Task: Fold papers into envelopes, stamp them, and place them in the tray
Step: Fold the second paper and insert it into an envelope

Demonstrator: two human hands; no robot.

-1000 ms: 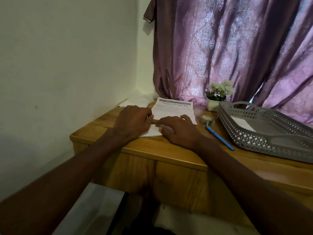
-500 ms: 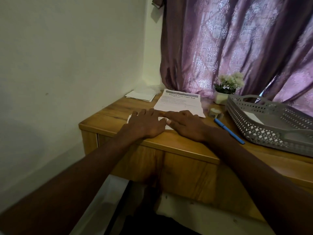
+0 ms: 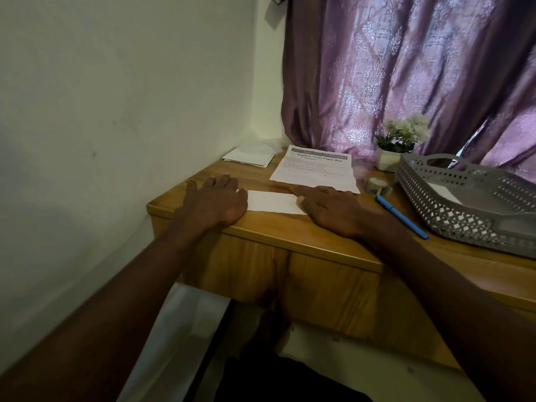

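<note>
Crease | left hand [image 3: 213, 200] and right hand [image 3: 330, 208] flat, open, gripping nothing, pinning folded paper [image 3: 271, 202] between them | press outward evenly.

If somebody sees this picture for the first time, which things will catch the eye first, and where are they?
First, the two hands, left hand and right hand, pressed flat on a folded white paper at the desk's near edge. Behind it lies a printed sheet. At the right stands a grey perforated tray, with a blue pen beside it.

The hands cover both ends of the folded paper [image 3: 271, 201]; the tray [image 3: 475, 224] runs past the right edge.
</note>
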